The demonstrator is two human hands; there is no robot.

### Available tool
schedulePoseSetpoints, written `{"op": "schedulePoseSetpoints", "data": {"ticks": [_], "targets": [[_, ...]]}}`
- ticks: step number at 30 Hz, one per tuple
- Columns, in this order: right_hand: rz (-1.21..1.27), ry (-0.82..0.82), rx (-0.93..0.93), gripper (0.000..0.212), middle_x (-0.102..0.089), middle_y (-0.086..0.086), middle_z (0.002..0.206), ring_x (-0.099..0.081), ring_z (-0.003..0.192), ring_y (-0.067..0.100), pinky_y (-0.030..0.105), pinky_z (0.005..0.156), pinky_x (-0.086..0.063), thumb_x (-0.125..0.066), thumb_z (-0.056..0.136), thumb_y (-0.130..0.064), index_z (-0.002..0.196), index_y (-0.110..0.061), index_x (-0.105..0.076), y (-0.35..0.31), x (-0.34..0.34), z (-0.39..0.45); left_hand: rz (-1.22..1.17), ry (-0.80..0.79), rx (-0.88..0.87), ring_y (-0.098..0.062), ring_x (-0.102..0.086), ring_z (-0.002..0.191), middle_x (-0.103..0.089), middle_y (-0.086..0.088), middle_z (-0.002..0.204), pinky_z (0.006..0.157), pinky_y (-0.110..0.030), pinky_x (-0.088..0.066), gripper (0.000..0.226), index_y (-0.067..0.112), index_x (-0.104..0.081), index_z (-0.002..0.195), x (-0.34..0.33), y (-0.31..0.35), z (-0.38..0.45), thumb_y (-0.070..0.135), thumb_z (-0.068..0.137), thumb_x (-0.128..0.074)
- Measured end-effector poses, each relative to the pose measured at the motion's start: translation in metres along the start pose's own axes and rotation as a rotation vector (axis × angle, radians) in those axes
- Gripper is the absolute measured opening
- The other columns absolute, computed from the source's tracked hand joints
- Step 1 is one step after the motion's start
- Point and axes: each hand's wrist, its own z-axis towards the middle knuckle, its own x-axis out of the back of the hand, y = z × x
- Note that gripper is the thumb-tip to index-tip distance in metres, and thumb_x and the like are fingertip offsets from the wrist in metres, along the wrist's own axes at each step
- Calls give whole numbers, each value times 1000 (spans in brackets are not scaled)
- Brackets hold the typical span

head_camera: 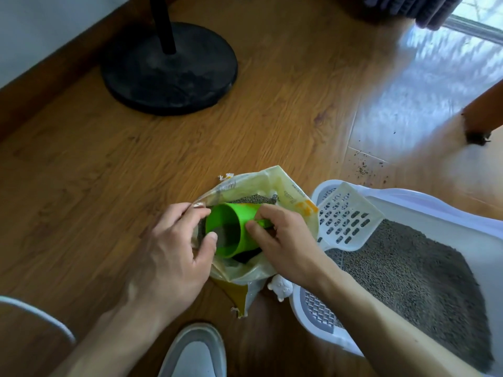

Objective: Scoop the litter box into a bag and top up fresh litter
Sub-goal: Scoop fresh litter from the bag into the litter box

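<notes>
right hand (283,240) grips green cup (231,229) tilted inside litter bag (288,186); left hand (174,248) pinches the bag's left rim. white scoop (345,216) rests in litter box (446,205).

Glossy plastic cup (239,229), wood floor (109,170)

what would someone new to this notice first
The bright green cup at centre, tipped on its side in the mouth of the litter bag, with the right hand gripping it and the left hand holding the bag's edge open. To the right sits the white litter box of grey litter with a slotted scoop propped on its rim; a black round stand base sits on the floor behind.
</notes>
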Motion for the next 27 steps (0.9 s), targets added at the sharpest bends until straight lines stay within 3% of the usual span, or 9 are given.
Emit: {"op": "schedulePoseSetpoints", "data": {"ticks": [6, 10, 12, 14, 16, 19, 22, 24, 27], "targets": [[198, 81, -106, 36, -38, -11, 58, -34, 54, 2, 18, 51, -31, -55, 99, -20, 64, -22, -45, 1, 10, -6, -84, 32, -23, -15, -59, 108, -59, 6, 121, 88, -36, -53, 42, 20, -65, 122, 1, -2, 3, 39, 95, -40], [281, 115, -134, 36, -39, 0, 61, -38, 57, 11, 34, 53, -34, -53, 99, -26, 68, -9, -47, 4, 22, -12, -90, 43, -34, -16, -59, 108, -60, 4, 119, 91, -36, -51, 49, 17, -65, 120, -1, -3, 3, 43, 96, -33], [385, 147, -178, 38, -44, 12, 64, -42, 59, 19, 46, 53, -37, -52, 96, -33, 74, -1, -50, 4, 29, -15, -92, 35, -35, -18, -60, 109, -61, 1, 119, 92, -39, -52, 50, 15, -66, 119, -2, -3, 3, 44, 96, -32], [397, 184, -191, 41, -45, 24, 65, -44, 59, 22, 50, 52, -39, -54, 94, -34, 77, 3, -52, 2, 33, -16, -91, 31, -32, -19, -60, 108, -61, 1, 118, 91, -40, -52, 49, 15, -66, 119, -2, -3, 2, 43, 96, -33], [268, 232, -156, 39, -41, 20, 60, -40, 56, 16, 41, 50, -35, -61, 94, -29, 72, 1, -51, -1, 33, -17, -90, 24, -26, -19, -61, 106, -61, 2, 118, 87, -39, -53, 47, 16, -65, 119, -2, -3, 2, 42, 96, -34], [33, 268, -69, 39, -31, -8, 51, -30, 49, 8, 26, 48, -28, -67, 90, -27, 61, -10, -47, -10, 26, -10, -90, 21, -14, -19, -61, 101, -60, 4, 118, 84, -38, -53, 45, 17, -65, 119, -2, -1, 1, 42, 95, -36], [-281, 213, 39, 36, -42, -6, 54, -41, 51, 16, 33, 50, -36, -67, 87, -33, 61, -16, -49, -19, 12, 1, -84, 9, -10, -16, -60, 101, -59, 5, 120, 85, -37, -53, 45, 17, -65, 122, -1, 0, 1, 41, 95, -37], [-496, 161, 89, 31, -52, -2, 58, -50, 55, 22, 31, 50, -38, -68, 84, -33, 62, -16, -54, -19, -1, 7, -83, 5, -11, -14, -60, 101, -59, 5, 120, 85, -37, -53, 46, 17, -64, 122, -1, -1, 1, 42, 95, -36], [-654, 76, 117, 30, -54, -1, 55, -54, 51, 26, 30, 51, -42, -75, 74, -28, 58, -18, -53, -19, -22, 13, -80, 1, -16, -15, -58, 106, -59, 5, 121, 86, -38, -53, 51, 17, -64, 122, 0, -2, 1, 46, 94, -33]]}}
